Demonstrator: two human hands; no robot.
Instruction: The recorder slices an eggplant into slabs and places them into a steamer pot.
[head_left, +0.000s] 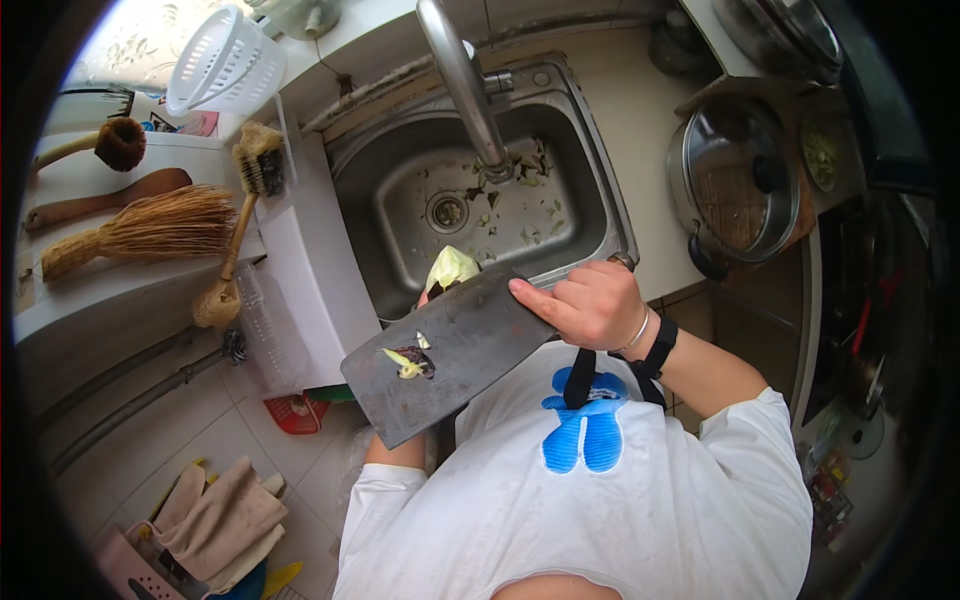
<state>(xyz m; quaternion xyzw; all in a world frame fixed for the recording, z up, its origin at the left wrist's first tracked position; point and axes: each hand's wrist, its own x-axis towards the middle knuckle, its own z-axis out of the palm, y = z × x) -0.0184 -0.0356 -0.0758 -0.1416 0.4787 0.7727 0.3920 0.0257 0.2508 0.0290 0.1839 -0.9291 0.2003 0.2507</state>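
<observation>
My right hand (589, 307) is closed around the handle of a broad cleaver (450, 352), whose dark blade slants across the front of the sink. Bits of peel (411, 363) cling to the blade. Just beyond the blade's far edge shows a pale green, partly peeled vegetable (452, 267), its kind unclear. The cleaver hides most of my left hand (424, 299); only a little skin shows beside the vegetable. Dark and green peelings (491, 198) lie in the steel sink (390, 195), near the drain.
A steel faucet (465, 82) arches over the sink. To the right stands a lidded pot (739, 180) on a wooden board. At the left are a straw brush (150, 229), long-handled brushes and a white plastic basket (225, 64). Cloths (217, 517) hang low at the left.
</observation>
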